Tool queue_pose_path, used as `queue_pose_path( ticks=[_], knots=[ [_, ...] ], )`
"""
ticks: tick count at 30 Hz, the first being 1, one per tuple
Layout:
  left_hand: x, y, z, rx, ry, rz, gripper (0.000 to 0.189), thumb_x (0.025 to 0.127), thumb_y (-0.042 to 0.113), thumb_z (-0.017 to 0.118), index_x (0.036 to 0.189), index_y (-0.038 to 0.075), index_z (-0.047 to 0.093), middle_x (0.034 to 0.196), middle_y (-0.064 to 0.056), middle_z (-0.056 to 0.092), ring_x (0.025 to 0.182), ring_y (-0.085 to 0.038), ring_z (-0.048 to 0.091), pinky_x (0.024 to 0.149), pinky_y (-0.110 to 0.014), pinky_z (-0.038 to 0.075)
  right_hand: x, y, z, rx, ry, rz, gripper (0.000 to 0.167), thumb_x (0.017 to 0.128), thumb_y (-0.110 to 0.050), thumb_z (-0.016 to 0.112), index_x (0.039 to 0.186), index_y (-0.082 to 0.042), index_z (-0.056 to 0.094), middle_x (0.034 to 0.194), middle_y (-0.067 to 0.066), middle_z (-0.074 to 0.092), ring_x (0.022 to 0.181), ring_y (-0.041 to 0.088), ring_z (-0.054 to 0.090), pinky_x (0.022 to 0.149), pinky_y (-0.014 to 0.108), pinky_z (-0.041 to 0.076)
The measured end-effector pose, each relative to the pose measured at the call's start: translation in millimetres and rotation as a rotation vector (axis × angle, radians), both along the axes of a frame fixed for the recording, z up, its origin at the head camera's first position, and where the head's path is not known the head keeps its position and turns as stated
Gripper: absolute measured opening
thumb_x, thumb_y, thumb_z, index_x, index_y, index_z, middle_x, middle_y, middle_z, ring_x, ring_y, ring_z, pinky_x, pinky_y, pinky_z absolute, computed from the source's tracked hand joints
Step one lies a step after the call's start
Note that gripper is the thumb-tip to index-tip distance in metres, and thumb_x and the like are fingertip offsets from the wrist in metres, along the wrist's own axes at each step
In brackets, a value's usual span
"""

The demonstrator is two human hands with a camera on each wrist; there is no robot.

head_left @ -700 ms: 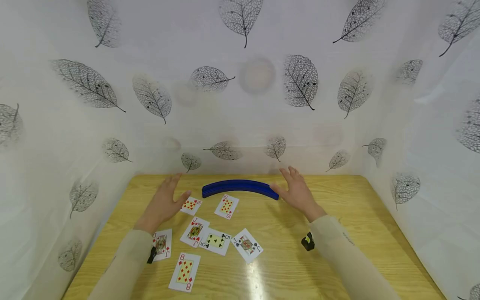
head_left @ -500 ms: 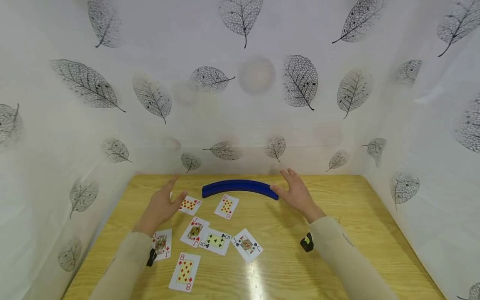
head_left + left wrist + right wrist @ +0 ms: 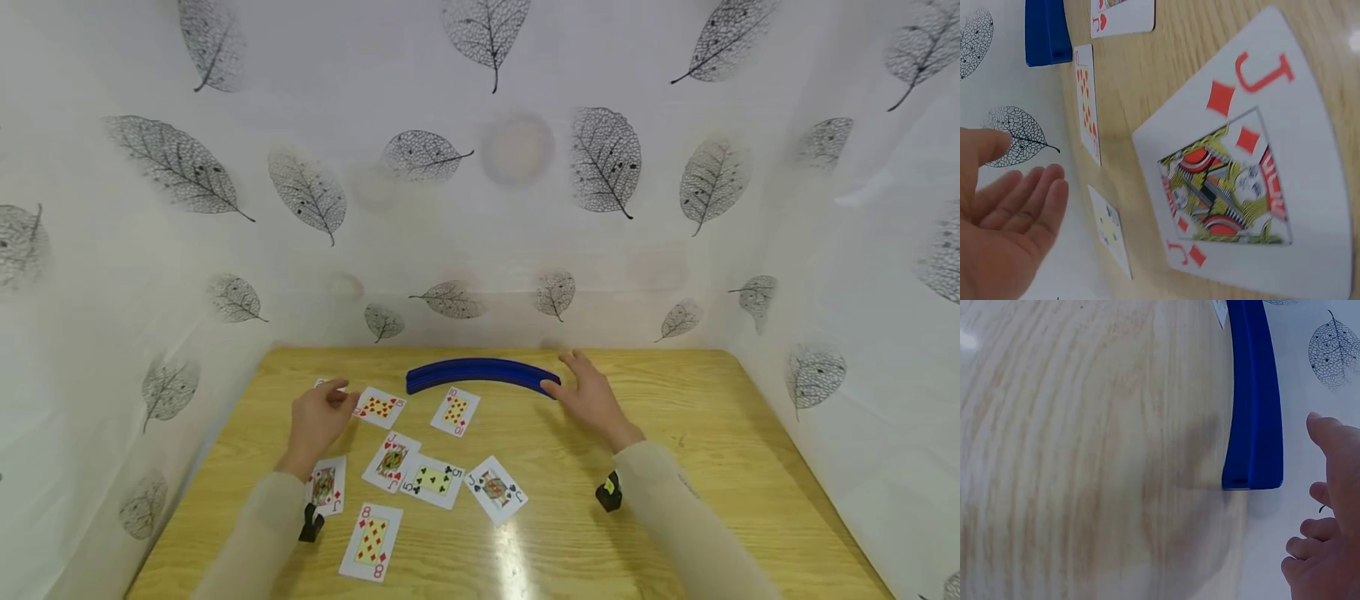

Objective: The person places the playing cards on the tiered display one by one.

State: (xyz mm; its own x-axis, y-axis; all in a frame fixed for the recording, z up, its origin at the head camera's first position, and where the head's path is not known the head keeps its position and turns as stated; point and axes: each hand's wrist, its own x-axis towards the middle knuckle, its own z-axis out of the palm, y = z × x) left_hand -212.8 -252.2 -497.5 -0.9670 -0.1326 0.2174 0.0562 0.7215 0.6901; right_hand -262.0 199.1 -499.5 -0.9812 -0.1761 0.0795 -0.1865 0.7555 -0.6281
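My left hand [image 3: 318, 425] hovers over the table's left side, its fingers loosely bent and nothing in them. In the head view it mostly hides a card with dark pips [image 3: 1109, 231], which shows whole in the left wrist view. Just right of its fingertips lies a red-heart card [image 3: 378, 407]; near the wrist is the jack of diamonds [image 3: 326, 486]. My right hand [image 3: 594, 406], fingers relaxed and holding nothing, is at the right end of a curved blue card holder [image 3: 480, 372]. The holder's groove has no cards in it.
Face up on the wooden table [image 3: 585, 550] lie the ten of diamonds [image 3: 454, 411], jack of hearts [image 3: 392, 461], five of clubs [image 3: 432, 481], jack of spades [image 3: 497, 490] and eight of diamonds [image 3: 371, 542]. A leaf-print curtain [image 3: 480, 225] encloses the back and sides.
My left hand's fingers have gone from spread to bent and drawn in, and the hand has come lower and slightly right. The right hand has stayed nearly still. Cards and holder are unmoved.
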Motion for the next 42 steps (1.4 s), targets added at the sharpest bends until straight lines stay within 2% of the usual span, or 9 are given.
queue_pose_path(
  ticks=[6,10,14,17,23,28,30,36,42],
  knots=[
    [3.2,-0.6,-7.3,0.026,-0.161,0.065,0.048,0.100,0.025,0.070,0.134,-0.008,0.066,0.114,-0.029,0.075,0.102,-0.043,0.074,0.090,-0.056,0.061,1.7,1.2,-12.3,0.010,-0.006,0.007,0.077,0.103,-0.049,0.065,0.159,-0.002,0.042,0.170,0.030,0.026,0.155,0.054,0.028,0.125,0.071,0.026],
    [4.6,1.5,-11.1,0.032,-0.214,0.081,0.054,0.099,0.030,0.071,0.137,-0.008,0.064,0.122,-0.030,0.072,0.107,-0.043,0.072,0.094,-0.058,0.058,2.1,1.4,-18.5,0.004,-0.012,0.010,0.077,0.103,-0.049,0.065,0.159,-0.002,0.042,0.169,0.031,0.028,0.155,0.054,0.028,0.124,0.070,0.028],
    [6.2,5.8,-13.6,0.029,-0.262,0.101,0.060,0.099,0.034,0.070,0.143,-0.007,0.059,0.136,-0.033,0.065,0.123,-0.048,0.065,0.103,-0.062,0.054,3.0,1.5,-23.4,0.008,-0.004,0.013,0.077,0.102,-0.048,0.067,0.158,0.000,0.043,0.167,0.032,0.031,0.154,0.053,0.030,0.124,0.070,0.029],
    [6.8,9.1,-17.0,-0.035,-0.250,0.103,0.062,0.099,0.035,0.069,0.144,-0.007,0.058,0.140,-0.034,0.062,0.131,-0.053,0.058,0.109,-0.065,0.049,4.7,1.3,-25.8,0.011,-0.005,0.012,0.078,0.103,-0.047,0.066,0.158,0.001,0.042,0.167,0.033,0.031,0.155,0.054,0.028,0.124,0.070,0.027],
    [8.0,14.5,-27.0,-0.227,-0.122,0.114,0.061,0.095,0.039,0.075,0.133,-0.008,0.066,0.137,-0.034,0.064,0.130,-0.058,0.057,0.108,-0.071,0.046,6.4,0.5,-30.3,0.011,-0.014,-0.003,0.075,0.103,-0.044,0.066,0.158,0.001,0.042,0.167,0.033,0.031,0.155,0.054,0.028,0.124,0.071,0.026],
    [10.3,18.3,-30.4,-0.354,-0.166,0.122,0.072,0.096,0.052,0.071,0.139,-0.005,0.062,0.147,-0.042,0.050,0.141,-0.066,0.038,0.113,-0.078,0.034,5.1,-0.2,-36.7,0.012,-0.012,-0.006,0.075,0.104,-0.044,0.066,0.157,0.004,0.043,0.165,0.035,0.031,0.152,0.056,0.032,0.123,0.071,0.029],
    [10.6,20.0,-30.3,-0.368,-0.190,0.124,0.075,0.096,0.055,0.070,0.139,-0.005,0.061,0.148,-0.044,0.047,0.144,-0.068,0.033,0.116,-0.079,0.030,4.4,-0.5,-38.9,0.012,-0.013,-0.011,0.074,0.104,-0.043,0.065,0.156,0.005,0.043,0.165,0.035,0.031,0.152,0.056,0.033,0.123,0.070,0.031],
    [10.7,22.9,-30.5,-0.379,-0.217,0.113,0.078,0.095,0.055,0.072,0.139,-0.009,0.061,0.147,-0.047,0.045,0.143,-0.070,0.031,0.120,-0.078,0.024,1.8,-1.9,-43.5,0.006,0.000,-0.028,0.064,0.107,-0.033,0.062,0.153,0.009,0.046,0.163,0.037,0.034,0.150,0.056,0.036,0.123,0.068,0.033],
    [11.3,21.1,-31.4,-0.369,-0.222,0.099,0.076,0.097,0.052,0.071,0.139,-0.010,0.060,0.146,-0.048,0.045,0.143,-0.070,0.030,0.121,-0.076,0.026,-0.1,-3.7,-45.4,-0.008,0.009,-0.039,0.056,0.109,-0.026,0.058,0.149,0.012,0.049,0.161,0.038,0.036,0.150,0.055,0.037,0.124,0.066,0.032]
  ],
)
